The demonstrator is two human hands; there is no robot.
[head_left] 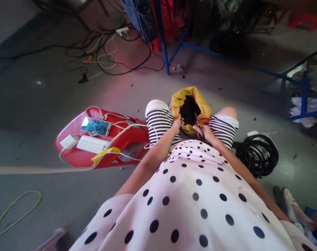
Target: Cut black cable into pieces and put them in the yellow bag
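A yellow bag [184, 91] stands with its mouth open between my knees, holding a heap of small black pieces [189, 107]. At the bag's left inner edge is my left hand [177, 123], its fingers pinched together; what is in them is too small to make out. My right hand [206, 133] grips a pair of scissors [199, 126] by the handles, blades pointing up over the bag's near right side. An orange-brown fold of cloth [204, 119] lies beside the blades.
On my left, a red plastic stool [67, 129] bears a phone [95, 126], a white power bank [92, 144] and cables. A black cable coil [264, 155] lies to my right. Ahead stands a blue metal frame [226, 60]. A person's shoe [288, 198] shows at lower right.
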